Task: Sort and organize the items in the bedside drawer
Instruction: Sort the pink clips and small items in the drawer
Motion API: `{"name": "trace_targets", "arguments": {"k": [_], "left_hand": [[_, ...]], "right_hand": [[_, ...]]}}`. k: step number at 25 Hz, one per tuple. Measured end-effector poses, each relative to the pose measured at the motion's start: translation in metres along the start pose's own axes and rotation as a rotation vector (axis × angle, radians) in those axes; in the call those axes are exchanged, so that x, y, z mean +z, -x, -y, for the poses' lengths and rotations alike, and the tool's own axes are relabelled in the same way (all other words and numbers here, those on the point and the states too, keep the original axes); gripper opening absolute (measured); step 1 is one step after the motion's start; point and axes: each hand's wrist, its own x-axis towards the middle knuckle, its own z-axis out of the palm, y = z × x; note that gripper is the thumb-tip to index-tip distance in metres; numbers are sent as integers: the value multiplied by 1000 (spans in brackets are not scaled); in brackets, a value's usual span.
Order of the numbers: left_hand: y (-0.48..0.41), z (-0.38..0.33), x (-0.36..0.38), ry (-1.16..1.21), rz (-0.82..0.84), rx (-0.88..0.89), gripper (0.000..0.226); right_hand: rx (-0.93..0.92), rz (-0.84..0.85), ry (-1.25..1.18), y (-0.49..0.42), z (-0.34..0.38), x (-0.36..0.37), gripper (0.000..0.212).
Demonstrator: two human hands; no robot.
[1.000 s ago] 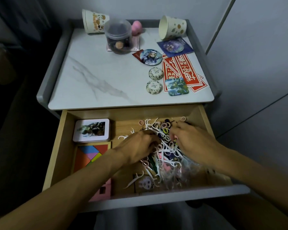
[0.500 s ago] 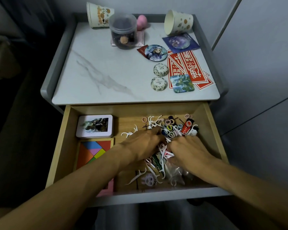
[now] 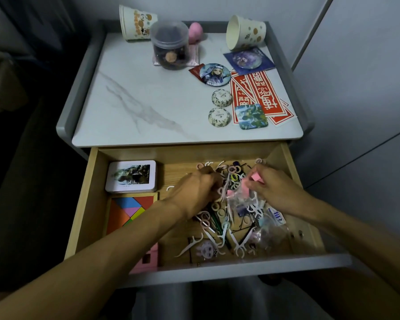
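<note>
In the open drawer (image 3: pixel 83 204), a loose heap of white floss picks (image 3: pixel 217 236) and small hair rings (image 3: pixel 234 169) is spread at the right, with 1 coloured tangram (image 3: pixel 129 211) and, behind it, 1 picture tin (image 3: pixel 131 176) at the left. The left hand (image 3: pixel 194 190) is sunk in the heap with fingers curled, its grip not to be told, while 1 pink block (image 3: pixel 255 177) is pinched by the right hand (image 3: pixel 277 192). Farther back, on the table (image 3: pixel 136 88), 2 paper cups (image 3: pixel 136 24), 1 clear jar (image 3: pixel 170 45), 2 small round tins (image 3: pixel 221 97) and 3 badges (image 3: pixel 214 73) are seen beside red stickers (image 3: pixel 263 88).
</note>
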Motion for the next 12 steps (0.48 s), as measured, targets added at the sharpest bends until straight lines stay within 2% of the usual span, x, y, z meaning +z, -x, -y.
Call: {"name": "trace_targets", "arguments": {"k": [4, 6, 9, 12], "left_hand": [[0, 0, -3, 42, -73, -83, 11], [0, -1, -4, 52, -100, -95, 12], [0, -4, -8, 85, -102, -104, 8], [2, -8, -13, 108, -96, -133, 14]], "right_hand": [[-12, -51, -47, -8, 0, 5, 9], [-22, -84, -28, -11, 0, 6, 16], [-56, -125, 140, -14, 1, 4, 32], [-60, -132, 124, -12, 4, 2, 20]]}}
